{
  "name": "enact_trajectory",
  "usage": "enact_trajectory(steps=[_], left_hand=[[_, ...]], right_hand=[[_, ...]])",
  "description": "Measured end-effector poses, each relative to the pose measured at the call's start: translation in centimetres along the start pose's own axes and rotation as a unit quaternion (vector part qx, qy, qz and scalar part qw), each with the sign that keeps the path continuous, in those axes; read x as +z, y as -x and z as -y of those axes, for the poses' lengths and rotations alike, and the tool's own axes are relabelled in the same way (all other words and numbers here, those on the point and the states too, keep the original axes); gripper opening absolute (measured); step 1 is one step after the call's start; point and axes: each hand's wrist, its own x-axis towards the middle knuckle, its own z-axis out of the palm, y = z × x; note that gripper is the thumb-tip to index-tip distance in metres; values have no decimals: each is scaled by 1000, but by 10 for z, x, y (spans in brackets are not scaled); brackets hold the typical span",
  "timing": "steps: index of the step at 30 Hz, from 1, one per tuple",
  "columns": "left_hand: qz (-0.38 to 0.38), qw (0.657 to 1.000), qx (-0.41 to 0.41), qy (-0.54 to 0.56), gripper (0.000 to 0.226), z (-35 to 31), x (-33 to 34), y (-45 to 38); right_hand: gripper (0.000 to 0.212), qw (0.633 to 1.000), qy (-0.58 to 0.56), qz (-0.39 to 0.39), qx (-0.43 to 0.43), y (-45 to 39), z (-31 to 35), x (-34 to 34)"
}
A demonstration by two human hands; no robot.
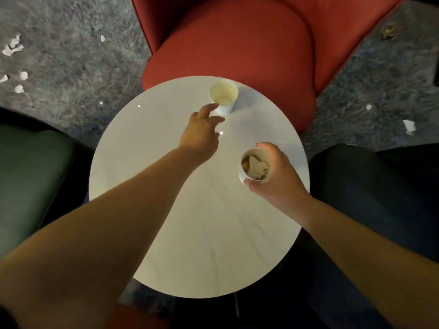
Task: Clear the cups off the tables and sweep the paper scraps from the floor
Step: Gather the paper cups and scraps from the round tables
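We're mid cup-clearing: right hand (275, 172) grips the stuffed cup (255, 168), left hand (202, 131) wide, fingers w/in touch of the empty cup (223, 97) by the red chair (237, 43). Next: wrap & lift.

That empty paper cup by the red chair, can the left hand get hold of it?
Probably yes. The left hand is open, its fingertips right at the empty paper cup, with only bare table around.
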Motion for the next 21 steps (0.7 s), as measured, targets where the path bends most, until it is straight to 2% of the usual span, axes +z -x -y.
enact_trajectory(steps=[6,9,13,21], left_hand=[[72,997,-3,-31,43,6,1,-38],[57,998,-4,6,43,5,0,-34],[34,999,17,21,42,4,-4,-6],[121,991,60,-18,43,12,10,83]], right_hand=[[77,999,-32,-29,-7,-18,3,-26],[74,998,-45,-42,-19,-23,11,-35],[74,995,-75,-56,-29,-29,27,-42],[76,995,-85,-53,-25,-25,44,-48]])
